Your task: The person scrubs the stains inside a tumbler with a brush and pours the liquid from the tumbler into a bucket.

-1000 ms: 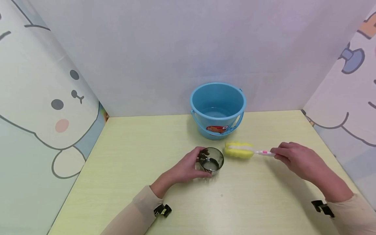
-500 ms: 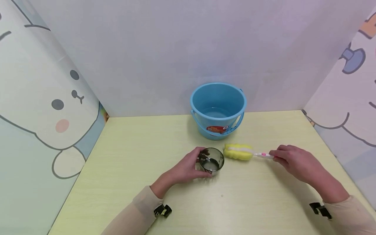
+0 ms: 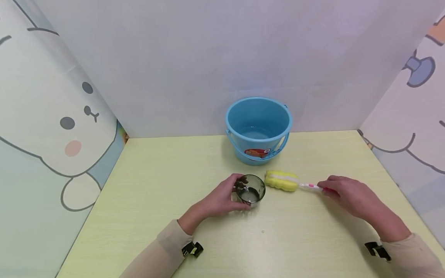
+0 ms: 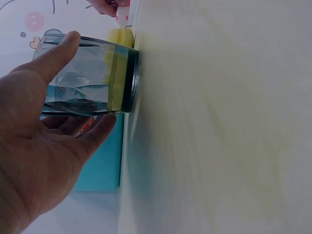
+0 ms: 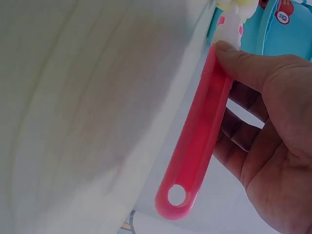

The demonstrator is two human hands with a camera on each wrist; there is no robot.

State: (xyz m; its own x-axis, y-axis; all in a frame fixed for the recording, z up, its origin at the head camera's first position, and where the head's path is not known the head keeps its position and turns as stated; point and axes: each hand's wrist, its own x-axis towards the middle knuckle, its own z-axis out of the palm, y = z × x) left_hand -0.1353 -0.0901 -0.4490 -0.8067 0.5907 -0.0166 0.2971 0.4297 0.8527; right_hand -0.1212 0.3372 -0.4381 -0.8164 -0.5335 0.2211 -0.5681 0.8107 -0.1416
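Note:
A dark, see-through glass cup [image 3: 255, 189] stands on the table in the middle of the head view. My left hand [image 3: 220, 197] grips it from the left, thumb on the near side and fingers round the far side. To the right, a cup brush with a yellow sponge head [image 3: 282, 180] points left toward the cup, a small gap apart. My right hand [image 3: 354, 197] pinches its handle, whose pink rear part [image 5: 195, 146] with a round hole shows in the right wrist view. The thumb lies along the handle where pink meets white.
A blue bucket [image 3: 257, 152] with a red label and its carrying handle hanging in front stands behind the cup, near the back wall [image 3: 174, 69]. The pale yellow wooden table [image 3: 167, 166] runs to walls with cartoon drawings on the left and right.
My right hand has moved slightly left and nearer to me. The brush has turned a little, its handle end coming nearer while the sponge head stays almost in place. The left hand and cup are unmoved.

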